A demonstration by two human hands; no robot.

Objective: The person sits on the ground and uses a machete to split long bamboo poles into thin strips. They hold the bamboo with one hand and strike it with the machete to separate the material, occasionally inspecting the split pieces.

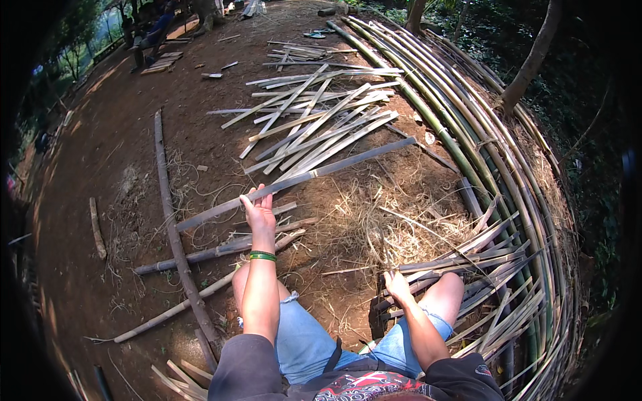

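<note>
Shows bare brown ground (pixel 120 160) over most of the view. Has long bamboo poles (pixel 431 117) stacked down the right side, bent by the lens. Includes a loose heap of pale split strips (pixel 334 143) ahead, lying crisscross. Shows a tangle of dry shavings (pixel 401 234) nearer in, right of centre. Has darker split pieces (pixel 468 260) bunched beside the right knee (pixel 445 294). Includes a dark branch (pixel 172 220) on the left, lying across other sticks. Holds one long grey strip (pixel 361 160) in the left hand (pixel 259 207), pinched between thumb and fingers; slants from lower left to upper right, in front of the pale heap. Has the right hand (pixel 398 286) near the right knee, fingers curled in; cannot tell if gripping anything. Shows a green band (pixel 263 255) on the left wrist.
</note>
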